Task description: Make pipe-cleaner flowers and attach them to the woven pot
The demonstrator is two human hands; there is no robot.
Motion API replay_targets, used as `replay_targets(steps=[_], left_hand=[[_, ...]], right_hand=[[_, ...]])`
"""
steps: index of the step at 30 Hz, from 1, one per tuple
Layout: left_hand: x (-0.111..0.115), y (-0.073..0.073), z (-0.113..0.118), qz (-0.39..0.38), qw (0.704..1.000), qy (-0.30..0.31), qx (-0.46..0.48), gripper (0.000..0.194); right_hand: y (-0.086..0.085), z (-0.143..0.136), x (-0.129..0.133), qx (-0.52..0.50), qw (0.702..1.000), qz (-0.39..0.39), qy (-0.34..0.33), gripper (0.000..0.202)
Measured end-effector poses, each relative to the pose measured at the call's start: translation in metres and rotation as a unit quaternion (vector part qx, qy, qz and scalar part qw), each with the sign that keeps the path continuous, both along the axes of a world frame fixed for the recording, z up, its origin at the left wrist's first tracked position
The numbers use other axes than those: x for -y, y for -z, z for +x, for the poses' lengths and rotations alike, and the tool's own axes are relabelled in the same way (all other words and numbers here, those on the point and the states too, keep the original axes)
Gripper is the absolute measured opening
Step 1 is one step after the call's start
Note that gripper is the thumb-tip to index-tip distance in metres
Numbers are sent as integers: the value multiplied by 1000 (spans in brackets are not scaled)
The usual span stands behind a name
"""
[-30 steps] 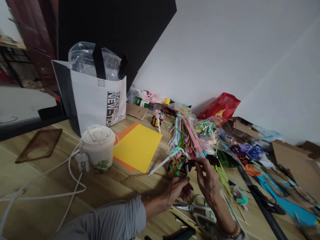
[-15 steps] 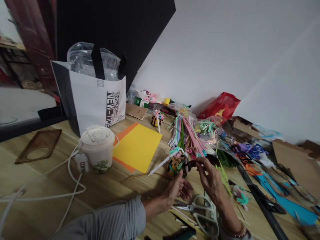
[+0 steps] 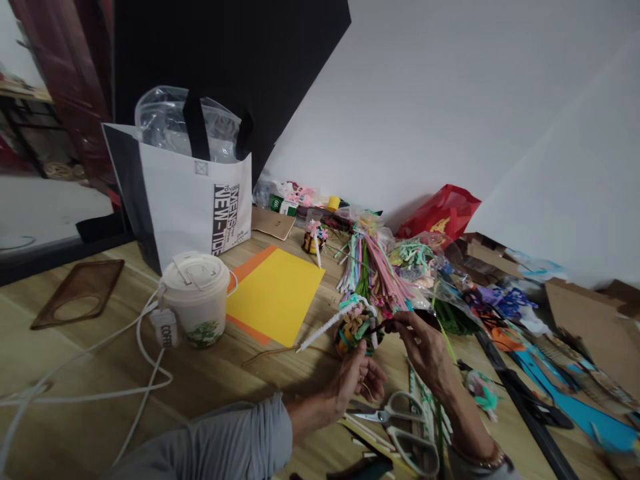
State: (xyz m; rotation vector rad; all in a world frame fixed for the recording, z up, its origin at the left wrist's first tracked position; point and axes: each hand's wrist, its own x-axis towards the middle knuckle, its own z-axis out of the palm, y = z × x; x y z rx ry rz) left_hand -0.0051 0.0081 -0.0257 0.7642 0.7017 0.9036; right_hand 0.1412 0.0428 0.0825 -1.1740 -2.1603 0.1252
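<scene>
A small pipe-cleaner craft (image 3: 354, 325) stands at the middle of the table, dark and yellow below, with tan and green flower shapes and a white fuzzy arch on top. My left hand (image 3: 356, 381) is closed at its lower front, the thumb against it and the other fingers curled. My right hand (image 3: 423, 347) pinches a dark brown pipe cleaner (image 3: 385, 325) whose far end meets the craft's right side. Scissors (image 3: 385, 415) with pale handles lie just under my hands. Where the brown strand joins the craft is hidden.
Pipe-cleaner bundles (image 3: 373, 267) lie behind my hands, and a similar craft (image 3: 314, 239) stands farther back. Yellow paper (image 3: 280, 293) sits left, beside a lidded coffee cup (image 3: 196, 303) and white cable (image 3: 85, 399). A shopping bag (image 3: 185, 200) stands behind. Cardboard (image 3: 590, 327) lies right.
My right hand has shifted slightly right and up, still pinching the brown pipe cleaner. My left hand and the craft stay nearly where they were.
</scene>
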Motion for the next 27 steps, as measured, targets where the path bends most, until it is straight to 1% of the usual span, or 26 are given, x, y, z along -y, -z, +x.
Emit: replay_targets(steps=[3,6,8,10,12,15,17,19,22,27], left_hand=[[1,3,1,4,1000,-4,-1,82],[2,1,0,4,1000,-6,6,81],[3,-1,0,4,1000,-8,10,80],[3,-2,-1,5,1000,-9,11,80],[3,-3,-1,6,1000,-11,12,79],[3,-2,0,6,1000,-12,8,79],[3,-2,0,-1,1000,-15,3,79],[3,-2,1,-4,1000,-14,0,78],[3,-2,1,-5,1000,-5,-1,78],[2,-1,1,-1,1000,-12,0,76]], right_hand=[[0,1,0,-1,1000,5,-1,19],[-3,-3,4,-11,1000,1,-12,19],[-6,-7,6,-33,999,-27,-27,18],[-6,-10,7,-73,994,-71,-39,18],[-4,-13,6,-133,983,-119,-49,18],[2,-13,3,-223,954,-188,-76,26],[4,-13,1,-255,937,-221,-90,32],[5,-13,1,-261,930,-243,-91,35],[5,-14,1,-250,928,-261,-90,33],[8,-15,-3,-189,947,-247,-86,20]])
